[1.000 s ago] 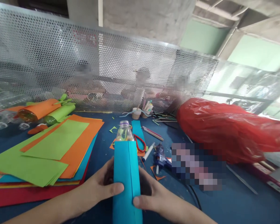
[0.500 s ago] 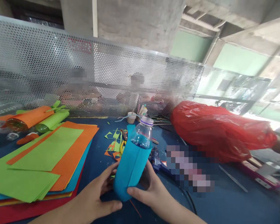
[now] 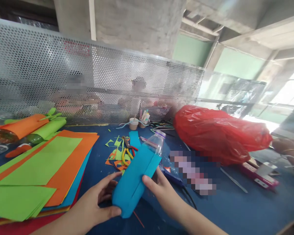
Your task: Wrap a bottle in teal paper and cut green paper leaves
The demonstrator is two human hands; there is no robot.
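A clear plastic bottle (image 3: 159, 142) wrapped in a blue sheet (image 3: 136, 178) tilts with its open neck to the upper right. My left hand (image 3: 101, 199) cups the wrapped base from the left, thumb at the bottom edge. On the right side, my right hand (image 3: 161, 189) grips the wrap, its thumb pressing beside the sheet's overlapping edge; its other fingers are behind the bottle. Behind the bottle lie pliers with yellow and red handles (image 3: 124, 157), green and orange scraps (image 3: 118, 153) and a small blue piece (image 3: 134, 138).
Stacked coloured sheets (image 3: 68, 160) and wrapped bottles (image 3: 26, 125) lie left. A blue tool (image 3: 173, 179) with a black cable is right of the bottle. Farther right are a red plastic bag (image 3: 215, 133) and another person's hand (image 3: 287, 148). Cups (image 3: 133, 124) stand near the perforated screen (image 3: 112, 78).
The wrapped bottle has tilted further to the right and shifted slightly left. My right thumb has moved up the wrap. The view has turned a little to the right.
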